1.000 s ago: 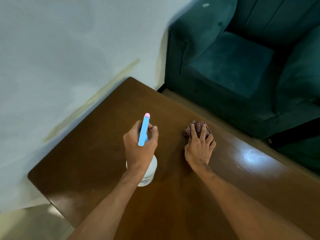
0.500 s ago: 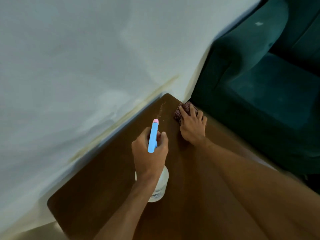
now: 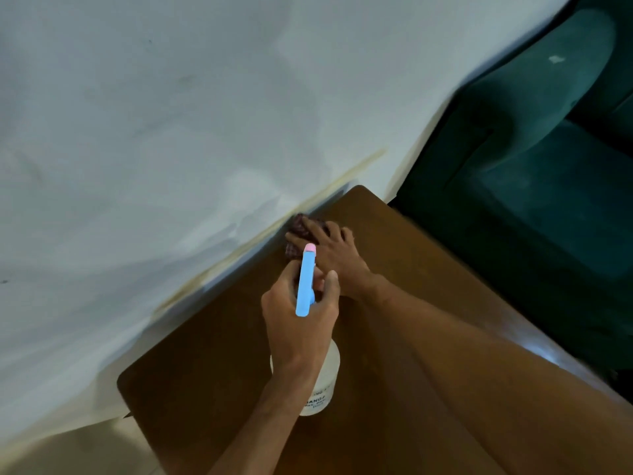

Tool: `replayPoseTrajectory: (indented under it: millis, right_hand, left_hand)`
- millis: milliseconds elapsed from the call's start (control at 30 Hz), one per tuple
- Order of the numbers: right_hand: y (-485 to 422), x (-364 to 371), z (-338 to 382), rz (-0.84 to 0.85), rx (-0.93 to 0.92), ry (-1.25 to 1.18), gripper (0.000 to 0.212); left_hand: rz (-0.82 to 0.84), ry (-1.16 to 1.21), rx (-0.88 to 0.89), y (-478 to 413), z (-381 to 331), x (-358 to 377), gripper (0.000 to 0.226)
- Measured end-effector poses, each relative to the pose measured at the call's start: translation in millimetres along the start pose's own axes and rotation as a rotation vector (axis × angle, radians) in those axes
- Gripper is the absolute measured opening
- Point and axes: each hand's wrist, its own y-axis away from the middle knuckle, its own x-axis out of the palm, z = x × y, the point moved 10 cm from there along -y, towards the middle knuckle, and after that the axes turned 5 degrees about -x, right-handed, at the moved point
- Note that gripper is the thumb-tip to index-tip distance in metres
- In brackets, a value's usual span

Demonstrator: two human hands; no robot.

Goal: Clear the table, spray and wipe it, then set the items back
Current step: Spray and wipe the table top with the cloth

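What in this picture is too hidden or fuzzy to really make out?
All in the head view:
- Spray bottle label: partly behind the wrist of the left hand, and the print is too small to read.
- Cloth: mostly under the right hand and blurred, so its full shape is unclear.
- Table: its near side is cut off by the bottom edge and covered by the right forearm.

- A white wall [image 3: 171,114] fills my far left, faintly blotched, with a yellowish streak [image 3: 356,170] slanting along it.
- My brown wooden table [image 3: 205,389] sits against that wall; a pale glare [image 3: 537,349] lies on its right edge.
- A dark teal upholstered armchair [image 3: 531,200] stands far right, just beside the table's far corner.
- Pale floor [image 3: 68,450] shows near left.
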Motion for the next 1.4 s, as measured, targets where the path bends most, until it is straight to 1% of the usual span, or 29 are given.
replayPoseTrajectory:
  millis: [67, 133, 200, 267, 333, 433, 500, 567, 700, 767, 867, 967, 1033, 1133, 1200, 1267, 1333, 1400]
  right_hand:
    - [11, 0, 32, 0.005, -0.156, -0.002, 0.060]
    - [20, 1, 41, 0.045, -0.258, 0.034, 0.055]
    - [23, 2, 27, 0.086, -0.305, 0.085, 0.053]
    - [22, 1, -1, 0.081, -0.273, 0.132, 0.055]
    - [26, -2, -47, 0.056, -0.084, 0.119, 0.056]
    - [60, -8, -121, -0.078, 0.374, 0.005, 0.053]
    - [91, -9, -147, -0.163, 0.650, -0.076, 0.051]
    - [105, -7, -145, -0.193, 0.774, -0.096, 0.052]
    - [93, -5, -115, -0.172, 0.815, -0.135, 0.057]
    - [78, -4, -93, -0.161, 0.782, -0.131, 0.059]
    - [45, -2, -36, -0.136, 0.650, -0.127, 0.059]
    - [20, 2, 37, -0.111, 0.503, -0.119, 0.061]
    - [11, 7, 89, -0.083, 0.403, -0.114, 0.064]
    - [10, 16, 158, -0.051, 0.253, -0.112, 0.066]
    - [14, 25, 201, -0.020, 0.148, -0.088, 0.069]
    - [22, 33, 240, 0.013, 0.040, -0.065, 0.068]
    - [33, 36, 277, 0.006, -0.071, -0.060, 0.064]
    - [47, 41, 305, 0.000, -0.166, -0.060, 0.067]
  left_hand:
    - [-0.014, 0.001, 0.001, 3, 2, -7, 0.017]
    - [-0.043, -0.001, 0.002, 5, 3, -15, 0.019]
    - [-0.043, -0.013, -0.006, 4, 6, -16, 0.024]
    - [-0.017, -0.001, -0.008, 4, 8, -13, 0.021]
    - [0.005, 0.011, 0.002, 4, 7, -10, 0.015]
    - [0.026, 0.015, 0.019, 6, 3, -6, 0.015]
    - [0.026, 0.013, 0.019, 7, 4, -7, 0.016]
    - [0.017, 0.026, 0.019, 9, 3, -11, 0.017]
    - [-0.035, 0.025, 0.032, 15, 4, -35, 0.024]
    - [-0.074, 0.032, 0.032, 18, 6, -52, 0.027]
    - [-0.157, 0.038, 0.038, 27, 12, -91, 0.027]
    - [-0.219, 0.013, 0.039, 38, 23, -130, 0.016]
    - [-0.271, -0.030, 0.042, 47, 29, -157, 0.013]
    - [-0.346, -0.105, 0.023, 65, 34, -189, 0.013]
    - [-0.385, -0.107, -0.017, 78, 41, -207, 0.014]
    - [-0.417, -0.110, -0.006, 88, 44, -223, 0.013]
    - [-0.459, -0.109, 0.007, 101, 46, -239, 0.011]
    - [-0.499, -0.104, 0.006, 115, 47, -252, 0.011]
